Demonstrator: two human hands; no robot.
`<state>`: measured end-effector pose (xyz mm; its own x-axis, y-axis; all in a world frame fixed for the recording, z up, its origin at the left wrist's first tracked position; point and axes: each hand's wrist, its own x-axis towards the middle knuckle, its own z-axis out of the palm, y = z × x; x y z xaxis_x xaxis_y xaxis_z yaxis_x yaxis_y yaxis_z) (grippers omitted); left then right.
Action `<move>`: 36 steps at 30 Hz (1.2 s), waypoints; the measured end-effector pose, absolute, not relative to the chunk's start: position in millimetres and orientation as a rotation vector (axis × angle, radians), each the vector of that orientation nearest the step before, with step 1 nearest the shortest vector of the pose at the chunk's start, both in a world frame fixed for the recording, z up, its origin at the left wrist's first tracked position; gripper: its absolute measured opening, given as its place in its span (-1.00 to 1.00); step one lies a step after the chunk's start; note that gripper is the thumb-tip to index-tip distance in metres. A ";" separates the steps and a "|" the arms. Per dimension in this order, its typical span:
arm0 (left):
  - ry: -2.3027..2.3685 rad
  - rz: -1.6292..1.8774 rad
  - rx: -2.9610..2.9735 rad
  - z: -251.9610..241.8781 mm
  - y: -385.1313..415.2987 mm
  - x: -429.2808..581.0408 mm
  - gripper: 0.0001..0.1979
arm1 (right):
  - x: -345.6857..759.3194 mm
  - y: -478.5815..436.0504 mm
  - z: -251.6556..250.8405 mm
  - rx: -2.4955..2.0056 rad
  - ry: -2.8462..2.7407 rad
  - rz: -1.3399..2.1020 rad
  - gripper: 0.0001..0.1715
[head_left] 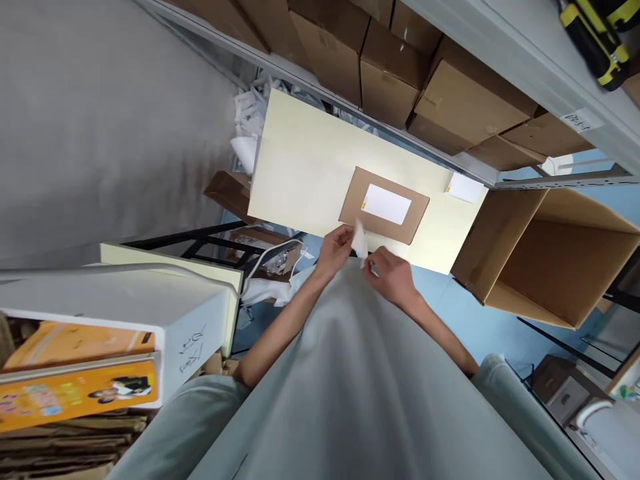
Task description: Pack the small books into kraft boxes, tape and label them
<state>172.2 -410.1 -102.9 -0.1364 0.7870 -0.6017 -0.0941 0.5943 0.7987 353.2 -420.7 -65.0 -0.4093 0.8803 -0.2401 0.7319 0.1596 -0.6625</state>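
Between my hands, just in front of my shirt, is a small white slip of paper (359, 241), slightly blurred and tilted. My left hand (336, 250) pinches its upper left side. The fingers of my right hand (390, 272) are pinched at its lower right edge. Just beyond them, a flat brown cardboard box (351, 197) lies on the cream table (300, 153). A white label (387, 204) with a small yellow mark lies flat on top of the box. Any print on the slip cannot be made out.
A stack of white labels (465, 187) lies at the table's right end. Beside that end stands a large open carton (565, 260). Cardboard boxes (390, 80) line the shelf above. At left are a white bin (195, 333) and a cable (165, 267). Screwdrivers (595, 47) lie top right.
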 end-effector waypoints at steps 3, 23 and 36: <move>1.513 0.830 0.680 -101.4 -412.6 174.6 -0.63 | 347.0 -428.6 -62.6 -1.446 -2.428 1.058 -0.78; 1.635 0.491 1.414 -110.0 -369.0 167.3 -0.89 | 376.8 -402.0 -108.2 -1.896 -0.949 1.657 -0.66; 1.307 0.097 2.053 -116.1 -286.9 167.4 -0.76 | 308.8 -408.8 -126.7 -1.550 -0.005 1.714 -0.59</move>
